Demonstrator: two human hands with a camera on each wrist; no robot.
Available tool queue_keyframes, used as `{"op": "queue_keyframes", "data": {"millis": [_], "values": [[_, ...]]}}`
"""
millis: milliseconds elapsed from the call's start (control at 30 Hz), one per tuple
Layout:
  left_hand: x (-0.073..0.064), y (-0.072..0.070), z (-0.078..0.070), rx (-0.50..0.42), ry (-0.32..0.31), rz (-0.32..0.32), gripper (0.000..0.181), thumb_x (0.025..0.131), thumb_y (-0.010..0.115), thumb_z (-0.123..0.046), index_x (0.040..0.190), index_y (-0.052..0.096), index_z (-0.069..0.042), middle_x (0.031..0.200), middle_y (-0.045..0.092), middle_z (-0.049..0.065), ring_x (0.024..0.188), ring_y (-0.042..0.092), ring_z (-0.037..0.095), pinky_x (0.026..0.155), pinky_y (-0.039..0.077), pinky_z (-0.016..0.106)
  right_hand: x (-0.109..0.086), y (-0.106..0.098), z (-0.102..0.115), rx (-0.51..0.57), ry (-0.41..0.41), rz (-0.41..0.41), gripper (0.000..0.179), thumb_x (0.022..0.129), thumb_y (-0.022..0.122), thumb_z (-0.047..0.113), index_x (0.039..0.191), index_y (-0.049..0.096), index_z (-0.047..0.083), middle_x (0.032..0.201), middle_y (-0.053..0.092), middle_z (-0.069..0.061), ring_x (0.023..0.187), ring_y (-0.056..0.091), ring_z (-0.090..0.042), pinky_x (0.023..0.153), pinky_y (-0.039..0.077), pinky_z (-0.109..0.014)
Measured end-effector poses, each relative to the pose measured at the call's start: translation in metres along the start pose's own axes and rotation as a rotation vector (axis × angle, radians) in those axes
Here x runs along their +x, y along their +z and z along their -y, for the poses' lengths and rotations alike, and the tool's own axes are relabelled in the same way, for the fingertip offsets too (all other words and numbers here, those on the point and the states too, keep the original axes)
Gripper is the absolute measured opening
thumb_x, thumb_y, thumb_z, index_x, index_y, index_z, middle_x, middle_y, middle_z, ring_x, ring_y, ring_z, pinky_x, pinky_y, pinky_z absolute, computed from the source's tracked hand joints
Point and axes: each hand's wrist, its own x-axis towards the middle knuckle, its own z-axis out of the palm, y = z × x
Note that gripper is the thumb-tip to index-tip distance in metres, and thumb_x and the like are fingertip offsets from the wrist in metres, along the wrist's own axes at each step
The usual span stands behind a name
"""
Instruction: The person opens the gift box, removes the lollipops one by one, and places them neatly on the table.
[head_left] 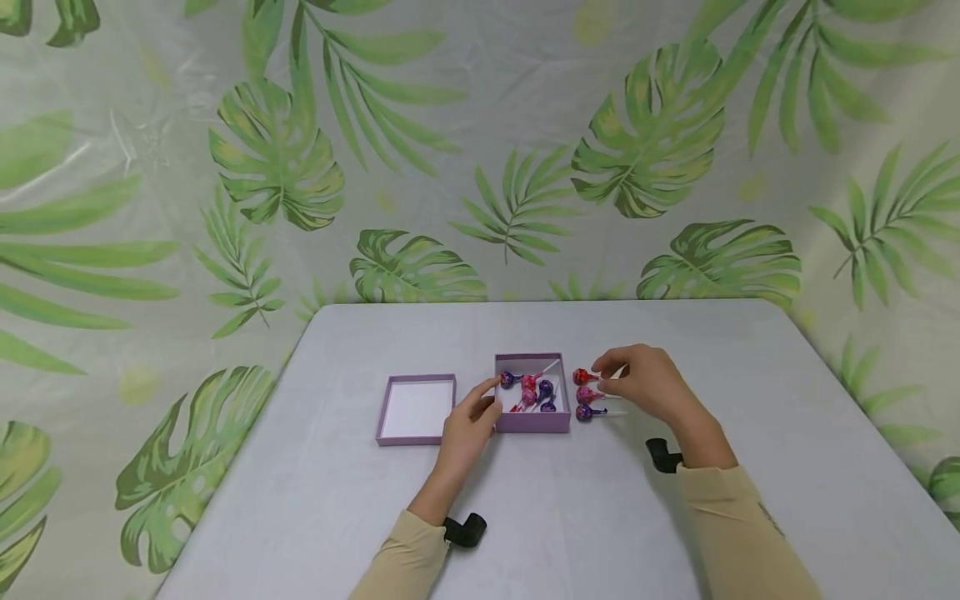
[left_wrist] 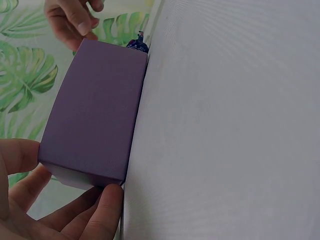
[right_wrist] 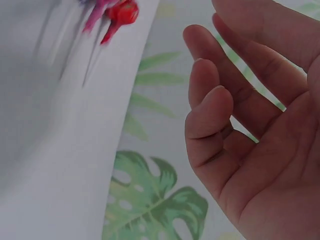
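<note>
A purple open box stands mid-table with several wrapped lollipops inside, purple and pinkish red. My left hand holds it at its left side, fingertips at the rim and wall; the left wrist view shows fingers against the box's lower edge. To the right of the box lie three lollipops in a column: red, pink and purple, sticks pointing right. My right hand hovers by the red one's stick. In the right wrist view its loosely bent fingers hold nothing.
Left of the box lies a shallow purple-edged lid with a white inside. Everything rests on a white table. A leaf-patterned curtain hangs behind the table's far edge.
</note>
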Motion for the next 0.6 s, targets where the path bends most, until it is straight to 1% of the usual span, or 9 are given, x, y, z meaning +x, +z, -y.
{"op": "queue_keyframes", "data": {"millis": [133, 400, 467, 600], "values": [[0.000, 0.000, -0.001, 0.001, 0.002, 0.002, 0.039, 0.102, 0.061, -0.028, 0.141, 0.061, -0.030, 0.130, 0.065, 0.011, 0.107, 0.064, 0.021, 0.080, 0.057, 0.037, 0.005, 0.006, 0.008, 0.025, -0.024, 0.002, 0.018, 0.086, 0.078, 0.015, 0.104, 0.077, 0.017, 0.091, 0.071, 0.002, 0.082, 0.059, -0.021, 0.068, 0.048, -0.036], [-0.001, -0.001, -0.001, 0.011, -0.009, 0.004, 0.039, 0.102, 0.060, -0.027, 0.141, 0.060, -0.034, 0.131, 0.065, 0.010, 0.106, 0.064, 0.019, 0.080, 0.057, 0.035, 0.009, 0.019, 0.020, 0.048, -0.040, 0.018, 0.025, 0.087, 0.077, 0.015, 0.112, 0.076, 0.011, 0.100, 0.072, -0.007, 0.087, 0.061, -0.022, 0.068, 0.050, -0.035], [-0.001, -0.001, -0.001, 0.009, -0.010, 0.004, 0.039, 0.102, 0.060, -0.027, 0.141, 0.060, -0.034, 0.131, 0.065, 0.010, 0.107, 0.064, 0.019, 0.080, 0.057, 0.034, 0.009, 0.023, 0.022, 0.058, -0.040, 0.020, 0.025, 0.087, 0.076, 0.015, 0.112, 0.076, 0.012, 0.101, 0.071, -0.007, 0.088, 0.061, -0.023, 0.067, 0.051, -0.035], [-0.001, -0.002, -0.002, 0.006, 0.002, 0.005, 0.039, 0.102, 0.059, -0.027, 0.141, 0.060, -0.033, 0.130, 0.065, 0.012, 0.105, 0.064, 0.019, 0.080, 0.057, 0.034, 0.010, 0.029, 0.027, 0.072, -0.036, 0.021, 0.025, 0.087, 0.076, 0.014, 0.112, 0.077, 0.017, 0.100, 0.071, -0.004, 0.088, 0.061, -0.022, 0.068, 0.052, -0.034]]}}
